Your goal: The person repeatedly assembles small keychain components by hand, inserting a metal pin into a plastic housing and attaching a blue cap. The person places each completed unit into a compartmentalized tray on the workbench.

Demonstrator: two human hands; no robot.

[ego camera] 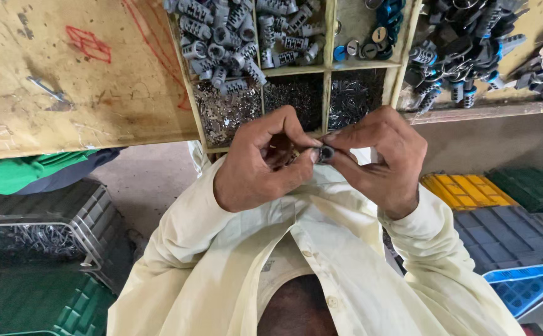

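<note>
Left hand [256,165] and right hand [380,158] meet off the bench's near edge, fingertips pinched together on a small round metal lock cylinder [326,153]; a loose pinch could drop it into the person's shirt [321,261]

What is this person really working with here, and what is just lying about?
In hand:
- small dark round part, pinched between left hand and right hand
- tray compartments of grey cylinders and tiny metal pieces, right by the hands

Lying about:
- yellow crate
- blue crate
- green cloth
- blue-handled keys
</note>
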